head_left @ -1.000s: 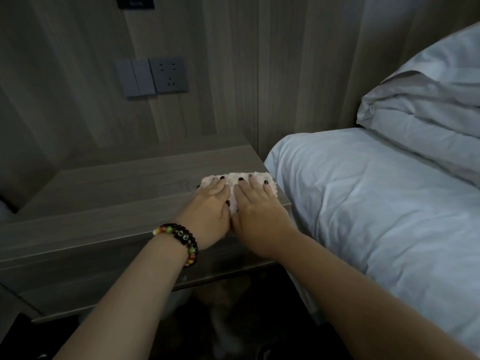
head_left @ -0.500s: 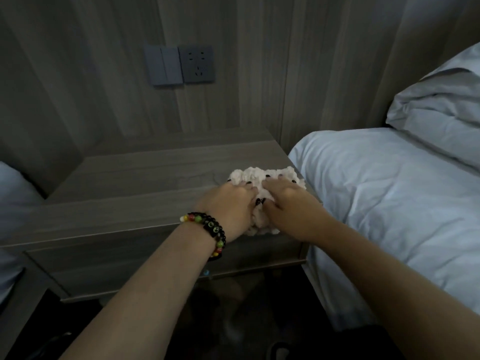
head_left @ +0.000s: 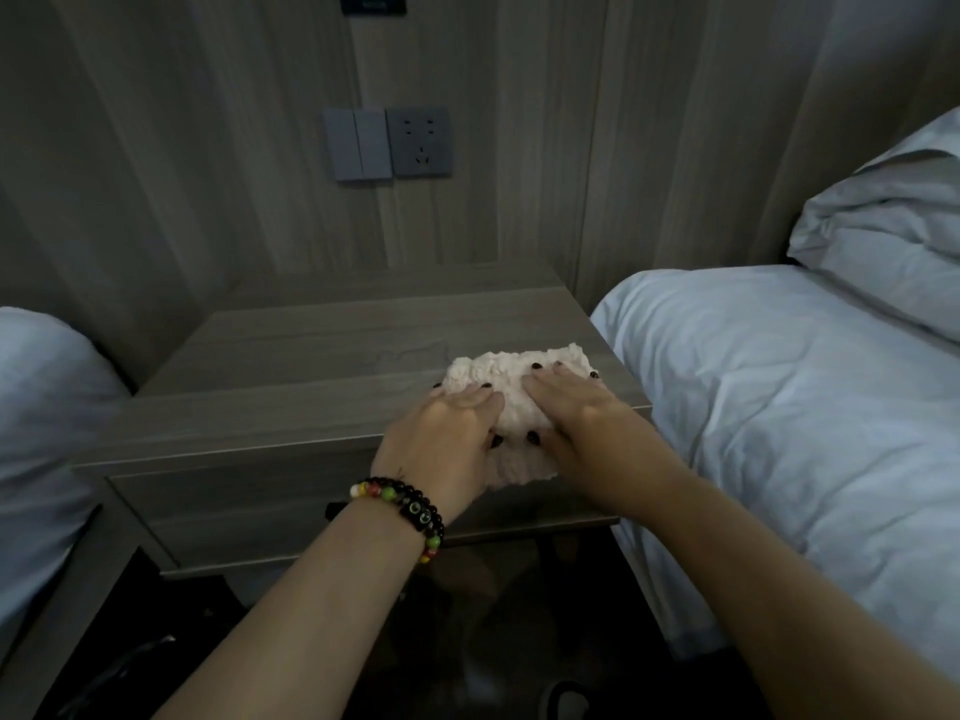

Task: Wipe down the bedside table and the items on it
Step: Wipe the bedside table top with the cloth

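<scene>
Desk [head_left: 291, 356]: grey wood-grain bedside unit, set against the panelled wall between two beds.
Cloth [head_left: 511, 402]: pale, nubbly, lying on the desk's front right corner, its near edge hanging over the front lip.
Left hand [head_left: 441, 439]: flat on the cloth's left part, fingers laid straight, thumb tucked beside the cloth.
Right hand [head_left: 576, 413]: flat on the cloth's right part, fingers spread forward.
Bracelet [head_left: 410, 511]: dark and coloured beads, on the left wrist.
Switch [head_left: 358, 143] and socket [head_left: 422, 142]: grey, side by side on the wall above.
Bed [head_left: 779, 407]: white sheet, to the right; pillow [head_left: 883, 226] at its head.
</scene>
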Available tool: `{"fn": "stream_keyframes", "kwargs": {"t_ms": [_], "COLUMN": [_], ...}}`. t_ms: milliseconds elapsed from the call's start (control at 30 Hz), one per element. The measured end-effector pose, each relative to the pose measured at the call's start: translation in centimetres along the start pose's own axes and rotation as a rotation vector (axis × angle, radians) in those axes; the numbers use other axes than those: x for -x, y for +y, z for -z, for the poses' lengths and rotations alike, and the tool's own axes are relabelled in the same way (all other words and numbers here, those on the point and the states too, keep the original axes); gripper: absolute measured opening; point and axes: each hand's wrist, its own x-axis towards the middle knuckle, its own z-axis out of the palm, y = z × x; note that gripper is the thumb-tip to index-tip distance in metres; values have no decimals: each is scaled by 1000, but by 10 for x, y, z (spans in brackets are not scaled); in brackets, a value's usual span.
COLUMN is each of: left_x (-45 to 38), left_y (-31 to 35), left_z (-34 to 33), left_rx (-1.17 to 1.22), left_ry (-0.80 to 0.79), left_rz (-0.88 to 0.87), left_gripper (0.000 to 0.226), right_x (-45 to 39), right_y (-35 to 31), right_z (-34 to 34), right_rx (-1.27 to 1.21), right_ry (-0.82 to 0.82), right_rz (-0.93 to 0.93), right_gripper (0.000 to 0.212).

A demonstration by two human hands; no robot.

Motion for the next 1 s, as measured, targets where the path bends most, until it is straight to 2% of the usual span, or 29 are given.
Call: {"fn": "stream_keyframes", "kwargs": {"t_ms": [67,167,267,433,533,700,833,933,1000], "left_x": [-1,-1,4,26,43,60,51,40,30], "left_y": [-1,-6,-15,-47,-65,-84,-71,-53,-42], "left_z": [-3,-4,1,12,24,22,21,23,21], "left_rx": [-31,-47,-57,-25,-55,-55,-92,-117,-125], "left_ry": [54,158,188,146,182,195,120,19,3], "left_rz": [-26,-99,-122,-41,4,59,126,115,84], "left_gripper": [21,31,37,36,34,39,26,17,18], "right_x": [1,-1,-7,-22,-35,-47,-48,-41,-34], "right_y": [2,0,-9,-42,-66,-90,-78,-67,-55], "right_z": [-2,-8,-11,-21,-33,-39,-29,-17,-11], "right_rx": [47,103,139,161,160,135,70,72,77], "right_ry": [-2,6,13,16,19,-62,-64,-122,-129], "right_rz": [-16,2,30,88,111,175,181,172,139], "right_gripper": [55,58,56,59,60,57,46,51,54]}}
